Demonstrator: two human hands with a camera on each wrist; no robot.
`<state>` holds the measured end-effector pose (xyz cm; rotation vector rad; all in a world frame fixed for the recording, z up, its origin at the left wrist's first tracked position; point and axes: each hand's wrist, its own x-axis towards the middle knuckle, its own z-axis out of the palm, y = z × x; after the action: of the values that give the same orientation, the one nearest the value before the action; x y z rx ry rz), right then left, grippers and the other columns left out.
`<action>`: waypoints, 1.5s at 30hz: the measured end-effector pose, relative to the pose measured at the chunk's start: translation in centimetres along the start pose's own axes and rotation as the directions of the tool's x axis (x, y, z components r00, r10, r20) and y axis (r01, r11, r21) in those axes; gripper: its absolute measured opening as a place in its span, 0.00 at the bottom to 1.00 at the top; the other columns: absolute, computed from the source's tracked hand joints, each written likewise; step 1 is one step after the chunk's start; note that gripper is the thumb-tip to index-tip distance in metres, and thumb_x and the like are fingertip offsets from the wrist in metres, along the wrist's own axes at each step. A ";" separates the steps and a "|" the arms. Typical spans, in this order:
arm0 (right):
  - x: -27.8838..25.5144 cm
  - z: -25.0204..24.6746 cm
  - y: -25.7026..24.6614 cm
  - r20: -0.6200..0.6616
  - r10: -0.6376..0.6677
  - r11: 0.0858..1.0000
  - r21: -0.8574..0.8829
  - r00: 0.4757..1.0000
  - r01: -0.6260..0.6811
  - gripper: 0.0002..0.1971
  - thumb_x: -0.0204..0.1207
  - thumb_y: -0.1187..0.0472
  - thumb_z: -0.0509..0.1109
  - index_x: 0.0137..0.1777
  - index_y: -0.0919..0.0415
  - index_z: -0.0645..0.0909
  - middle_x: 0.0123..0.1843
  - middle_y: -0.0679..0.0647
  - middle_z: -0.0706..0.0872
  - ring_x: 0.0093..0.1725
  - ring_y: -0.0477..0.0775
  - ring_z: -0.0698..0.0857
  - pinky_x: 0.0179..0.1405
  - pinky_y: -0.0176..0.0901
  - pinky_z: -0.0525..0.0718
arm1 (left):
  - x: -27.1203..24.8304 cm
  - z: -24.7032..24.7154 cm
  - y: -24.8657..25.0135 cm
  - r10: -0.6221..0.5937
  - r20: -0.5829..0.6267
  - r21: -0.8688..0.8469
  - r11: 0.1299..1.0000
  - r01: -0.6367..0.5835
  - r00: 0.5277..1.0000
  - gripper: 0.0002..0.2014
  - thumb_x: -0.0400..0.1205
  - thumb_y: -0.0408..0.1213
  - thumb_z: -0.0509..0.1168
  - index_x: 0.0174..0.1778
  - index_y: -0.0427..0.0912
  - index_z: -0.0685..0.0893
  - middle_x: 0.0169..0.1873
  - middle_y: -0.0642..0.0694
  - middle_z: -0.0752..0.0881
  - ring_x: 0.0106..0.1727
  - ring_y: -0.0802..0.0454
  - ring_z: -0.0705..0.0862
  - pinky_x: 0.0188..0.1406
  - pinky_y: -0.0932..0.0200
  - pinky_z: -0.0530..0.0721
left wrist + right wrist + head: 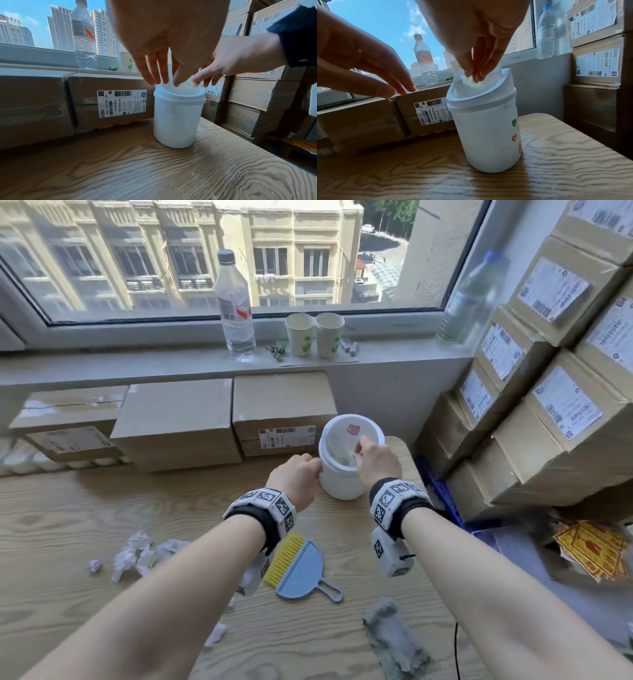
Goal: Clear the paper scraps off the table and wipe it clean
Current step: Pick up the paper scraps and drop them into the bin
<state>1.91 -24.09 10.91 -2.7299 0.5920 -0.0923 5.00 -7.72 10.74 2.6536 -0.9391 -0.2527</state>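
Crumpled paper scraps (137,553) lie on the wooden table (68,525) under the window, near a blue dustpan (303,571) and grey rag (394,635). At the small white bin (342,477), the right hand (375,458) pinches a scrap (473,82) into its mouth. The left hand (296,474), fingers straight, rests beside the rim.

A clear water bottle (235,306) and two paper cups (314,335) stand on the windowsill. Cardboard boxes (178,424) line the table's far edge; labelled cartons (561,392) are stacked beyond its right edge.
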 end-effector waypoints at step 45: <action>-21.8 20.0 -23.8 0.424 -0.240 0.953 -0.071 0.873 0.296 0.22 0.78 0.55 0.66 0.72 0.56 0.72 0.69 0.58 0.73 0.68 0.59 0.75 0.55 0.51 0.80 | -28.7 3.7 -27.1 -0.242 0.092 -0.001 0.970 0.243 0.966 0.17 0.77 0.31 0.63 0.62 0.36 0.77 0.70 0.35 0.71 0.65 0.36 0.75 0.56 0.43 0.81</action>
<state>-5.96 11.61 0.58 -2.8178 0.0977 0.4636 -2.36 29.59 -0.41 2.7645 -0.6336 -0.4382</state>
